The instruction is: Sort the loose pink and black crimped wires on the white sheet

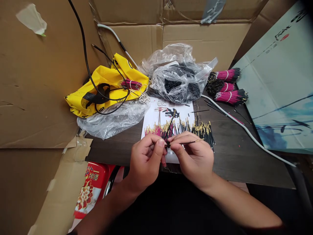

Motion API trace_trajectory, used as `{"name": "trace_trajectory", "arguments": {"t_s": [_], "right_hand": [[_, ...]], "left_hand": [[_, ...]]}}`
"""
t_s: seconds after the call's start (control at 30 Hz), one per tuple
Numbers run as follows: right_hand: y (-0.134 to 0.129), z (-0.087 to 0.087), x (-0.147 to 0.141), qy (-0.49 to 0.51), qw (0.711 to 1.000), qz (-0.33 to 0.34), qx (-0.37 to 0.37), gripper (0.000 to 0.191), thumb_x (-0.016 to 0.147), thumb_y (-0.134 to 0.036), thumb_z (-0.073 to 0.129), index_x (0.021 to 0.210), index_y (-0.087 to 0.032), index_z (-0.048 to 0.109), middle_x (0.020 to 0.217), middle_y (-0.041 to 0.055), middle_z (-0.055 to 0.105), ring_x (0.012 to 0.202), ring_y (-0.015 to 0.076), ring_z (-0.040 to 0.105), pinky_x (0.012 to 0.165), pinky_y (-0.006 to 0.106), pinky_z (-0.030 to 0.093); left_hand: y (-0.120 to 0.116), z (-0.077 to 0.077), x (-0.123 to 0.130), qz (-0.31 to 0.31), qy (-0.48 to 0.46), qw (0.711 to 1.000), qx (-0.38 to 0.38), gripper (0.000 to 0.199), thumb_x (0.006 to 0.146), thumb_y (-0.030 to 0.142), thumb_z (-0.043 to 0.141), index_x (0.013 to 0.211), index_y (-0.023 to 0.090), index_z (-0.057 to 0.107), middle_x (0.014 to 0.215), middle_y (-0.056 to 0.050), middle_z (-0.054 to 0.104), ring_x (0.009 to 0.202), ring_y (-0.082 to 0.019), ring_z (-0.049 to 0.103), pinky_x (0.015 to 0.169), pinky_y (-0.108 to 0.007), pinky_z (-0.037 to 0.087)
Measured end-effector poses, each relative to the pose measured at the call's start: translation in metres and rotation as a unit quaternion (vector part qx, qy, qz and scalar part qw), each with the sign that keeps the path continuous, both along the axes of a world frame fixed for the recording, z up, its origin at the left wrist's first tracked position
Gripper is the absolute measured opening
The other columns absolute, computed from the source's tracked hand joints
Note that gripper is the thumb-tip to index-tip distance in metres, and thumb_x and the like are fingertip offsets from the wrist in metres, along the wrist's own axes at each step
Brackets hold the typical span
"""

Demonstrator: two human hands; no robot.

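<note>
My left hand and my right hand meet fingertip to fingertip above the near edge of the desk. Pinched in the right hand is a thin dark wire whose gold-coloured tip points right. The left thumb and finger close on a small dark piece at the wire's other end; its kind is too small to make out. Just beyond the hands lies a row of short black and magenta wires with gold tips. Small black sleeves are scattered on the printed paper sheet behind them.
A clear plastic bag of black parts stands at the back. Left of it lies a yellow bag under a black cable. Tied magenta wire bundles sit right, near a white cable. Cardboard walls surround the desk.
</note>
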State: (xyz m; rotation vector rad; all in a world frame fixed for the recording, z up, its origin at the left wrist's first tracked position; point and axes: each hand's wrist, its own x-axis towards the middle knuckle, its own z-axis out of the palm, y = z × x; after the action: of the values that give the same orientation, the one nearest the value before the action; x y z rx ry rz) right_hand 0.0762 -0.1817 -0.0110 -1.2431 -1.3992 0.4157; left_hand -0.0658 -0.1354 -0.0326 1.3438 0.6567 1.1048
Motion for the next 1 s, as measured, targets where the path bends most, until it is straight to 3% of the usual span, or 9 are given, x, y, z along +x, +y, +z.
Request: {"name": "trace_trajectory", "arguments": {"t_s": [0.1,0.23,0.37,0.47,0.77,0.83,0.9,1.0], "right_hand": [[0.001,0.002,0.004,-0.010,1.000,0.005,-0.010,0.005,0.088,-0.015,0.070,0.087,-0.019,0.070,0.082,0.0028,0.071,0.081,0.0156,0.067,0.074,0.033,0.053],[0.008,0.009,0.015,0.028,0.988,0.082,-0.127,0.012,0.091,-0.025,0.069,0.080,-0.018,0.068,0.076,0.0013,0.067,0.070,0.0126,0.062,0.063,0.028,0.049],[0.012,0.015,0.019,0.068,0.971,0.157,-0.166,0.015,0.093,-0.027,0.067,0.082,-0.018,0.066,0.077,0.0010,0.067,0.071,0.0117,0.062,0.066,0.027,0.050],[0.013,0.019,0.019,0.058,0.970,0.172,-0.161,0.012,0.093,-0.026,0.066,0.084,-0.018,0.066,0.079,0.0010,0.067,0.074,0.0118,0.063,0.070,0.027,0.050],[0.009,0.025,0.017,0.055,0.967,0.175,-0.179,0.015,0.095,-0.027,0.063,0.084,-0.018,0.062,0.079,0.0005,0.063,0.071,0.0105,0.058,0.065,0.025,0.047],[0.008,0.022,0.016,0.047,0.971,0.157,-0.176,0.015,0.096,-0.027,0.062,0.083,-0.019,0.062,0.078,0.0006,0.062,0.071,0.0115,0.058,0.065,0.026,0.048],[0.007,0.019,0.015,-0.005,0.985,0.099,-0.142,0.009,0.094,-0.029,0.064,0.095,-0.020,0.065,0.087,0.0033,0.064,0.078,0.0148,0.061,0.072,0.031,0.052],[0.005,0.013,0.016,-0.121,0.992,-0.035,-0.017,0.054,0.087,-0.034,0.072,0.137,-0.024,0.053,0.128,0.0133,0.056,0.106,0.0262,0.060,0.090,0.045,0.053]], "left_hand": [[0.007,0.003,-0.006,-0.025,0.050,0.998,0.017,0.019,0.098,0.025,0.057,0.081,0.017,0.061,0.066,0.003,0.062,0.050,-0.006,0.057,0.049,-0.017,0.046],[0.023,0.008,-0.021,-0.116,0.111,0.984,0.080,0.021,0.097,0.026,0.058,0.079,0.016,0.066,0.066,0.001,0.064,0.052,-0.007,0.055,0.051,-0.019,0.043],[0.038,0.014,-0.026,-0.252,0.113,0.960,0.043,0.034,0.101,0.036,0.048,0.076,0.017,0.059,0.063,0.001,0.057,0.051,-0.008,0.049,0.048,-0.020,0.038],[0.044,0.018,-0.022,-0.324,0.111,0.939,0.032,0.039,0.101,0.039,0.046,0.071,0.017,0.058,0.057,0.002,0.048,0.052,-0.009,0.044,0.049,-0.022,0.034],[0.044,0.023,-0.019,-0.331,0.089,0.939,0.030,0.044,0.101,0.040,0.043,0.063,0.019,0.047,0.055,0.002,0.041,0.053,-0.011,0.036,0.052,-0.027,0.031],[0.042,0.022,-0.018,-0.331,0.079,0.940,0.007,0.045,0.101,0.041,0.043,0.062,0.019,0.045,0.054,0.003,0.038,0.052,-0.010,0.034,0.051,-0.027,0.029],[0.039,0.022,-0.018,-0.324,0.068,0.943,-0.025,0.047,0.101,0.043,0.042,0.061,0.019,0.043,0.054,0.002,0.037,0.051,-0.010,0.032,0.049,-0.028,0.027],[0.034,0.020,-0.016,-0.307,0.060,0.946,-0.083,0.048,0.100,0.048,0.043,0.061,0.020,0.042,0.056,0.002,0.037,0.051,-0.010,0.032,0.046,-0.028,0.025]]}}
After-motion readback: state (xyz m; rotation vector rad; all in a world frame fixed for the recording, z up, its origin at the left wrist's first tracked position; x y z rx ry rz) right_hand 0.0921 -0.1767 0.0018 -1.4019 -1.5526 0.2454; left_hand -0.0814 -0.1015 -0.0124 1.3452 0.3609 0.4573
